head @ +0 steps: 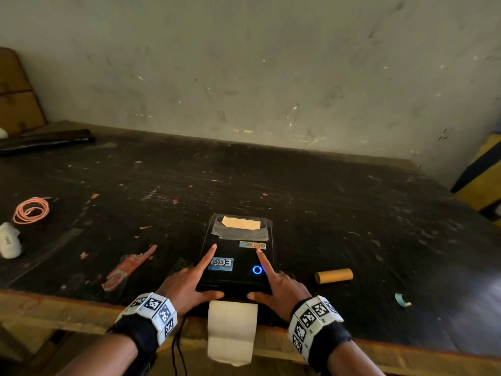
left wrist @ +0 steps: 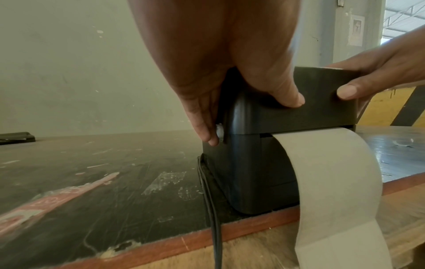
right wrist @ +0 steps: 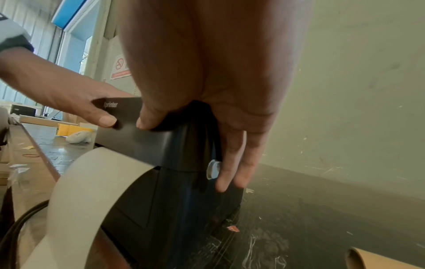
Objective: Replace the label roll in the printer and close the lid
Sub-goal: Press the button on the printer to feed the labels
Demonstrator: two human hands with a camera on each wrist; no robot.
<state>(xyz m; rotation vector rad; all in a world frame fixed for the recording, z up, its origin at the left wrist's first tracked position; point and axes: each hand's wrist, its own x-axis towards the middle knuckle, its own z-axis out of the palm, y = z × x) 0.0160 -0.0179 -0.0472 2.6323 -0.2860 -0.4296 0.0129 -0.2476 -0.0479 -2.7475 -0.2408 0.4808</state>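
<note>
The black label printer (head: 238,256) sits at the table's near edge with its lid down and a blue ring light glowing on top. A white label strip (head: 231,332) hangs out of the front slot over the table edge. My left hand (head: 189,286) and right hand (head: 279,291) straddle the lid's front corners. Both index fingers lie straight on top and both thumbs press the front edge. In the left wrist view, fingers reach down the side to a white latch button (left wrist: 219,132). The right wrist view shows the matching button (right wrist: 212,169). An empty cardboard core (head: 334,276) lies to the right.
A black cable (head: 177,346) drops from the printer over the wooden table edge (head: 81,316). A pink coiled cord (head: 31,210) and a white object (head: 9,240) lie far left. A red label scrap (head: 127,267) and a blue tape bit (head: 402,299) are nearby. The wall stands behind.
</note>
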